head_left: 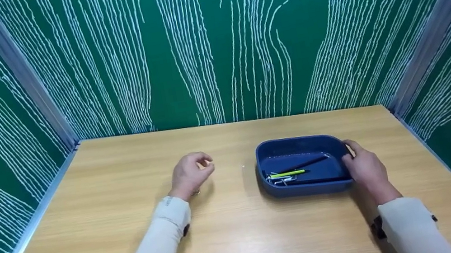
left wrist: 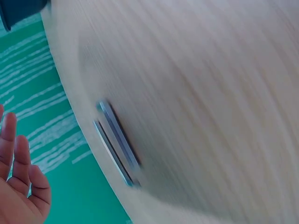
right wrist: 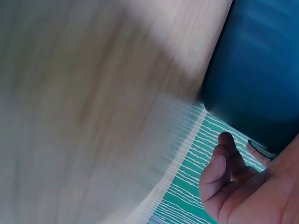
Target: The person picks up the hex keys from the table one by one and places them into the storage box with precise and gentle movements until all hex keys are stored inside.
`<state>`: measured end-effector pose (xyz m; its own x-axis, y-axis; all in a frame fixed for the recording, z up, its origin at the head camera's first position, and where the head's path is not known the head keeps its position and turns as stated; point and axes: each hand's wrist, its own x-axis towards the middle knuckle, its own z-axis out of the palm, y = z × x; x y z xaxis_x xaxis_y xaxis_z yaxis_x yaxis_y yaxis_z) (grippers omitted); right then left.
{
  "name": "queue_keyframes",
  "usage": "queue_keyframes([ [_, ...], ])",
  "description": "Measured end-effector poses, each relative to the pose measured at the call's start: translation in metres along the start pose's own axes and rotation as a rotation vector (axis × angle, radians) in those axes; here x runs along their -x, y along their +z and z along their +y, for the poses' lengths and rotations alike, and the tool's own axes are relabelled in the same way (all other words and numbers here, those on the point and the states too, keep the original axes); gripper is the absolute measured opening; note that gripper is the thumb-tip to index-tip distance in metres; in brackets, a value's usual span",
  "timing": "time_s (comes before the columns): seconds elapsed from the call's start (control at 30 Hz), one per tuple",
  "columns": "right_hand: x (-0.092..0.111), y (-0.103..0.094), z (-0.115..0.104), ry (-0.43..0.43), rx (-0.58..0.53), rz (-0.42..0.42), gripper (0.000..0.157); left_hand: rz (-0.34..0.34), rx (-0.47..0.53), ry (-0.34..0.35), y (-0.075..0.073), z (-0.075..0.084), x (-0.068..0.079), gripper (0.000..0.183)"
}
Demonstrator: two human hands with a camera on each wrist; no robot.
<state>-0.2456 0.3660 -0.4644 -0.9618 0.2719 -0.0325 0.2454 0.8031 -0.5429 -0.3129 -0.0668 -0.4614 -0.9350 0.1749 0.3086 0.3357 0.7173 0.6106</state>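
Note:
My right hand (head_left: pixel 367 167) grips the right rim of a dark blue rectangular bin (head_left: pixel 309 190); the bin's wall also shows in the right wrist view. Inside it lie a yellow-green pen (head_left: pixel 293 173), dark slim sticks and several small shiny metal pieces (head_left: pixel 279 179). To the left of the bin, my left hand (head_left: pixel 191 173) hovers over the table with its fingers loosely bent and nothing visible in them. Below that hand two slim metallic bars (left wrist: pixel 119 135) lie side by side on the table, blurred in the left wrist view and mostly hidden in the head view.
The light wooden table (head_left: pixel 236 244) reaches back to a green wall (head_left: pixel 222 53) with wavy white lines. Similar side panels and grey posts (head_left: pixel 27 77) enclose it left and right.

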Motion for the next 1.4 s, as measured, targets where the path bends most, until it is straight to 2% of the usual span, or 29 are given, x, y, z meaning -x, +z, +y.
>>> queue_keyframes([
  [0.17,-0.003,-0.002,-0.001,0.005,-0.003,0.001,0.050,0.023,-0.039,-0.009,-0.017,-0.014,0.003,0.012],
  [0.3,-0.003,-0.002,-0.002,0.015,-0.006,-0.006,0.050,0.028,-0.057,-0.033,-0.025,-0.026,0.007,0.015],
  [0.47,-0.002,-0.001,-0.001,0.018,-0.007,-0.004,0.050,0.020,-0.080,-0.081,-0.029,-0.039,0.013,0.013],
  [0.73,-0.002,0.000,-0.001,-0.025,0.046,0.039,0.048,0.015,-0.081,-0.199,-0.029,-0.054,0.020,0.015],
  [1.0,-0.002,-0.001,0.000,0.000,0.016,-0.003,0.049,-0.013,-0.108,-0.269,-0.030,-0.060,0.025,0.024],
  [1.2,-0.002,0.000,0.001,0.007,0.012,-0.009,0.049,-0.091,-0.110,-0.329,-0.031,-0.058,0.025,0.028],
  [1.4,-0.002,0.000,0.001,-0.011,0.016,0.007,0.049,-0.123,-0.124,-0.352,-0.032,-0.056,0.026,0.028],
])
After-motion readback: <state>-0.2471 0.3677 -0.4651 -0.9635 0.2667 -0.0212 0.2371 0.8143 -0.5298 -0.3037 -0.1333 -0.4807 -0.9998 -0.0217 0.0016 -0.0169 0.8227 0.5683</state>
